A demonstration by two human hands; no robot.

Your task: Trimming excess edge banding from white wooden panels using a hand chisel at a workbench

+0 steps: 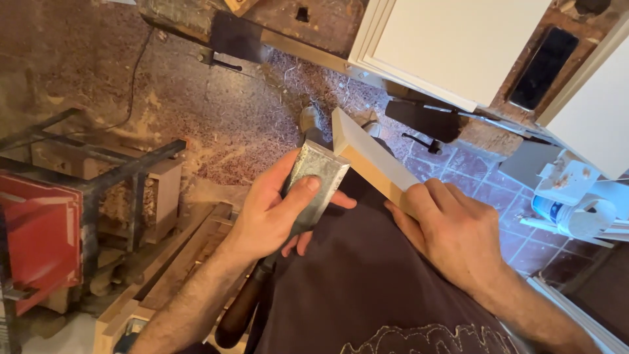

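My left hand (278,213) grips a wide steel chisel (316,177) by its blade, thumb on the flat face. Its dark wooden handle (239,311) runs back under my forearm. The blade's end rests against the end of a white-painted wooden strip (370,157). My right hand (452,233) holds that strip at its near end, angled up and away from my body over my dark shirt.
A workbench (314,26) with white panels (452,39) and a dark phone (544,65) lies ahead. Wood shavings cover the floor (216,124). A red metal box (39,236) and wooden frames (177,255) stand at left. A white glue bottle (570,203) is at right.
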